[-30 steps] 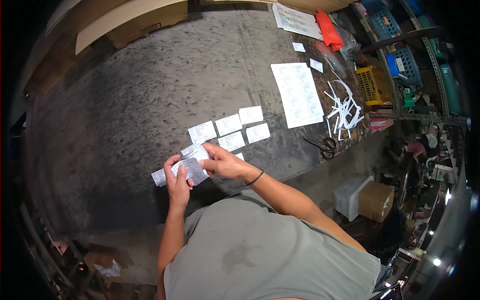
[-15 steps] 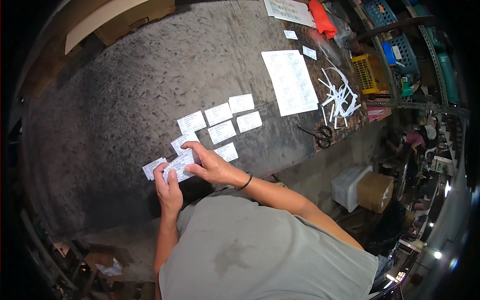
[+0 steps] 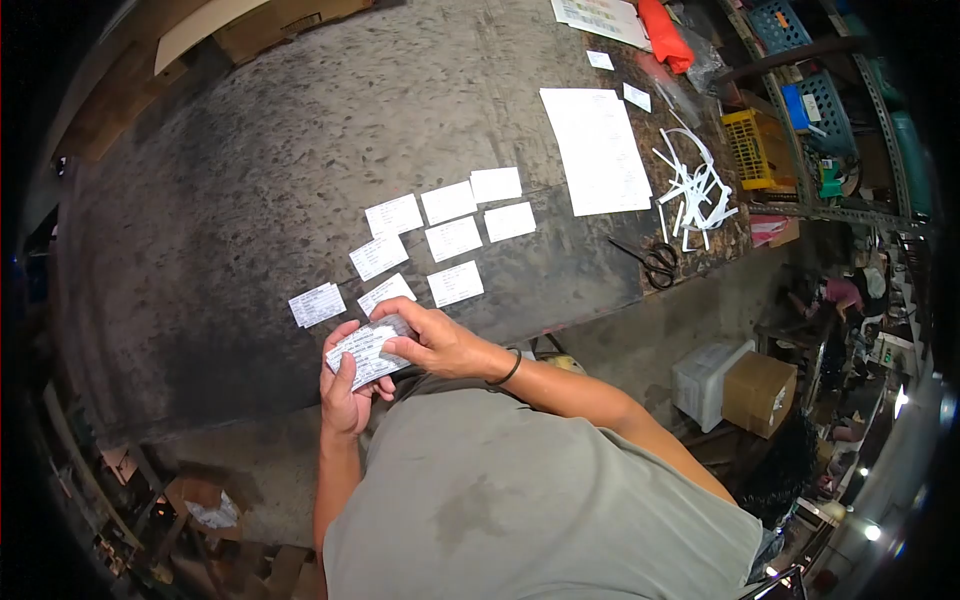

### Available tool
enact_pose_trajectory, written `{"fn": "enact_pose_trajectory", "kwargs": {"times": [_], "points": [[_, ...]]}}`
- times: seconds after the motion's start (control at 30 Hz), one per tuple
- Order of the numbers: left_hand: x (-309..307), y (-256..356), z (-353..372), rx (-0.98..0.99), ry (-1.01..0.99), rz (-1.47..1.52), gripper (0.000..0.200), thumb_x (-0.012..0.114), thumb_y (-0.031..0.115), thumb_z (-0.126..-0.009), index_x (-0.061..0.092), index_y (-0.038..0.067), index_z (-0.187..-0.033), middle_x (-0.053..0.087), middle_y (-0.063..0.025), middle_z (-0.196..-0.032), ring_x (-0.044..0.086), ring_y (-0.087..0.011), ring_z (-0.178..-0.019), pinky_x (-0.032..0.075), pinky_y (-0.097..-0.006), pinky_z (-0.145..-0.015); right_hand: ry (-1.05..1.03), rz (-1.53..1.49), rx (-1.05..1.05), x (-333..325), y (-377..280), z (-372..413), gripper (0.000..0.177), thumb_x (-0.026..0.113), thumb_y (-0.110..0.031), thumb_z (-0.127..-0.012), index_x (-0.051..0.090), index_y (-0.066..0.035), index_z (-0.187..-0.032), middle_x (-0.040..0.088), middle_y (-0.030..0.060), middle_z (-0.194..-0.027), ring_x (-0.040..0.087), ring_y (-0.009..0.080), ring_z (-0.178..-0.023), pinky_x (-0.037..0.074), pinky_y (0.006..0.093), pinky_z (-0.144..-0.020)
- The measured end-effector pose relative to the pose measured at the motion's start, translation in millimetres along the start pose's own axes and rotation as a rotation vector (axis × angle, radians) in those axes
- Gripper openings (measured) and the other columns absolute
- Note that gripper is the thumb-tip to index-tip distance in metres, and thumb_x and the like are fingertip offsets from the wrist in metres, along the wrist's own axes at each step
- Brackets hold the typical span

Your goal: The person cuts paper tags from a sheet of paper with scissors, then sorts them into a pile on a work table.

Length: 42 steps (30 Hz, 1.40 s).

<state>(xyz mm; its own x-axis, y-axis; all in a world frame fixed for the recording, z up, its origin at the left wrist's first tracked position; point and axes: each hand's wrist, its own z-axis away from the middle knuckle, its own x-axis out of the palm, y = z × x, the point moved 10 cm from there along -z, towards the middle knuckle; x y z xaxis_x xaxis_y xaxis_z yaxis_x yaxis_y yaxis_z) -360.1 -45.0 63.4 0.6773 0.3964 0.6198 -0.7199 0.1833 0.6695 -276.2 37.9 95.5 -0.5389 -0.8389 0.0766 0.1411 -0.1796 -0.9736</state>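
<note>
My left hand [image 3: 348, 392] holds a stack of small printed paper slips [image 3: 362, 357] at its left end, the thumb lying on top. At the right end of the stack, my right hand [image 3: 432, 338] grips it between thumb and fingers; a dark band circles that wrist. Just beyond my hands, several printed slips [image 3: 453, 239] lie spread on the dark table. One slip [image 3: 386, 293] is partly covered by my right fingers. Farther left, a few overlapping slips [image 3: 316, 305] form a small pile.
A large white sheet [image 3: 597, 152], black scissors [image 3: 658, 265] and a heap of white paper strips [image 3: 695, 190] lie on the right of the table [image 3: 250, 180]. Cardboard [image 3: 260, 30] stands at the back left. Shelving with baskets [image 3: 750, 150] and boxes [image 3: 758, 392] are at the right.
My hands with the stack have drawn slightly back from the slips on the table, uncovering more of them. The camera view has shifted a little.
</note>
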Motion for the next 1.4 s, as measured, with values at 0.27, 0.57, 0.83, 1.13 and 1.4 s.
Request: {"fn": "enact_pose_trajectory", "kwargs": {"times": [0.27, 0.57, 0.83, 1.13, 1.4], "points": [[0.2, -10.9, 0.4, -0.012, 0.021, -0.002, 0.037, 0.048, 0.022, -0.096, 0.036, 0.007, -0.128, 0.058, -0.0149, -0.098, 0.057, -0.0174, -0.058, 0.047, -0.0244, -0.042, 0.077, 0.017, 0.075, -13.0, 1.4, 12.8, 0.025, 0.057, -0.015, -0.088, 0.05, -0.004, -0.111, 0.055, 0.0113, -0.079, 0.053, 0.018, -0.071, 0.043, 0.032, -0.065], [32.7, -15.3, -9.7, 0.038, -0.058, 0.045, 0.04, 0.05, 0.027, -0.095, 0.036, 0.009, -0.128, 0.052, -0.0121, -0.112, 0.057, -0.0141, -0.057, 0.045, -0.0212, -0.041, 0.104, 0.006, 0.035, -32.4, 10.2, 24.4, 0.025, 0.057, -0.013, -0.087, 0.05, -0.005, -0.111, 0.054, 0.0078, -0.077, 0.051, 0.0139, -0.071, 0.043, 0.0308, -0.064], [30.2, -42.3, -25.9, -0.036, -0.051, -0.064, 0.035, 0.045, 0.032, -0.097, 0.038, 0.011, -0.124, 0.058, -0.0115, -0.098, 0.053, -0.0117, -0.051, 0.043, -0.02, -0.039, 0.105, -0.021, 0.026, -52.2, 18.9, 30.3, 0.024, 0.056, -0.016, -0.092, 0.05, -0.006, -0.113, 0.049, -0.0013, -0.074, 0.044, 0.0049, -0.064, 0.038, 0.0212, -0.054], [56.0, -44.1, -32.0, -0.041, -0.094, 0.091, 0.035, 0.051, 0.027, -0.095, 0.04, 0.009, -0.123, 0.058, -0.0096, -0.105, 0.055, -0.0123, -0.056, 0.043, -0.0216, -0.043, 0.083, -0.019, 0.072, -71.1, 15.3, 31.1, 0.018, 0.056, -0.013, -0.09, 0.053, -0.004, -0.105, 0.052, 0.0031, -0.081, 0.047, 0.0103, -0.074, 0.042, 0.0256, -0.066], [49.8, -54.3, -41.0, -0.054, 0.004, -0.061, 0.029, 0.051, 0.023, -0.095, 0.043, 0.011, -0.121, 0.059, -0.0066, -0.088, 0.052, -0.0089, -0.052, 0.038, -0.0181, -0.039, 0.187, 0.179, -0.013, -111.9, 18.6, 28.4, 0.024, 0.057, -0.017, -0.089, 0.054, -0.004, -0.109, 0.057, 0.0084, -0.091, 0.053, 0.0152, -0.082, 0.045, 0.0304, -0.073]]}}
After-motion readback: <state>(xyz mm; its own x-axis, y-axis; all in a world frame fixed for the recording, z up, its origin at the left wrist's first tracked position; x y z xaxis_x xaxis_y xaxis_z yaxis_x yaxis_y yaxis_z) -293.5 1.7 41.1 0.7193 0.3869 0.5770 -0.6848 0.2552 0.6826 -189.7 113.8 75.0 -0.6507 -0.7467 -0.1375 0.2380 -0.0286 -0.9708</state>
